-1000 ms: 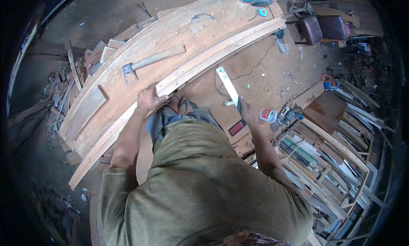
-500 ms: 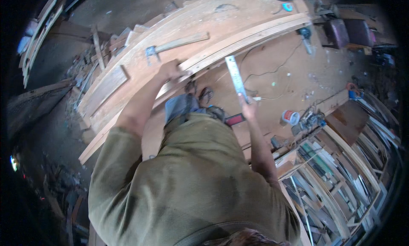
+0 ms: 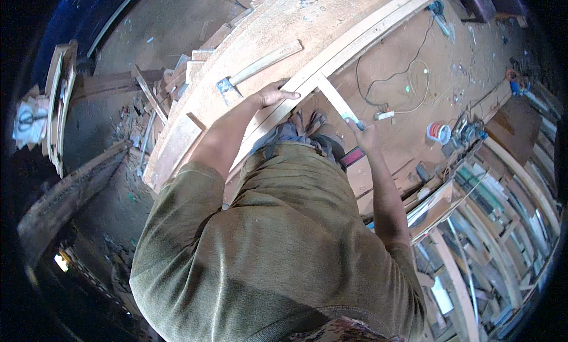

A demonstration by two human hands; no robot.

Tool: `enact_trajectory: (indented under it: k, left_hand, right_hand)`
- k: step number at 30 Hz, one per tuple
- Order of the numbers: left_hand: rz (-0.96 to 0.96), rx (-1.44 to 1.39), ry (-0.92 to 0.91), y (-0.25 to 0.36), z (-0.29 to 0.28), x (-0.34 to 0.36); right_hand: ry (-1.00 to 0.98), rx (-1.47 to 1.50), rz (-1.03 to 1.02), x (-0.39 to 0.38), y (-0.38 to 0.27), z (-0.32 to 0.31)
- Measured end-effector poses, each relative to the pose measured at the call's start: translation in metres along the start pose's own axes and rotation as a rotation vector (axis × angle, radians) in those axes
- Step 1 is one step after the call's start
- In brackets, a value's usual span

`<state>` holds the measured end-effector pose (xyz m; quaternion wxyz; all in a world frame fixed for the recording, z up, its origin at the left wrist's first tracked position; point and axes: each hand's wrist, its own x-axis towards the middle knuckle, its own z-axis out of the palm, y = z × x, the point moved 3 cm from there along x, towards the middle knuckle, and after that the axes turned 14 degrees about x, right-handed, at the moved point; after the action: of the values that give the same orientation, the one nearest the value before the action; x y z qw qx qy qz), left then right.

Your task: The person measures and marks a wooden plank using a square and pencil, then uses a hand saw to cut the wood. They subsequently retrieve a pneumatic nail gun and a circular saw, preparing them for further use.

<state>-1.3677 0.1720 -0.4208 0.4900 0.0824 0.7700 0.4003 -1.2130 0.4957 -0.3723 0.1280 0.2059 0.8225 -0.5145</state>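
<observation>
A long pale wooden plank (image 3: 350, 41) runs along the near edge of the workbench, from upper right to lower left. My left hand (image 3: 276, 97) is closed around it, thumb lying on its top face and fingers on the far side, mostly hidden. In my right hand (image 3: 365, 135) is a flat ruler-like metal strip (image 3: 337, 100), gripped by its near end. Its far end meets or overlaps the plank's near edge; I cannot tell which. Beyond my left hand, a wooden-handled tool (image 3: 266, 62) with a blue-grey metal head lies on the bench.
The broad workbench top (image 3: 284, 25) carries a short board (image 3: 177, 144) at its left. To the right, a power tool (image 3: 436, 8), cables (image 3: 365, 87) and a white-and-red bucket (image 3: 438, 133) are beside it. A timber rack (image 3: 503, 223) stands near right; scrap wood (image 3: 151, 93) lies left.
The view has shifted, so the bench sits differently in the picture. My left hand's thumb now lies plainly across the plank. My right hand still holds the metal strip at the plank's near edge.
</observation>
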Motion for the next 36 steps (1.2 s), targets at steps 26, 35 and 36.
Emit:
enact_trajectory:
  k: [26,35,36]
  left_hand:
    - [-0.024,-0.01,0.068,-0.018,0.005,0.014]
    - [-0.058,0.033,0.052,-0.018,0.006,0.012]
    - [-0.055,0.011,0.045,-0.019,0.006,0.012]
  right_hand:
    - [-0.018,-0.1,0.133,0.009,-0.017,0.004]
    - [-0.069,-0.174,0.205,0.021,-0.017,-0.006]
    - [-0.083,-0.185,0.23,0.022,-0.02,-0.007]
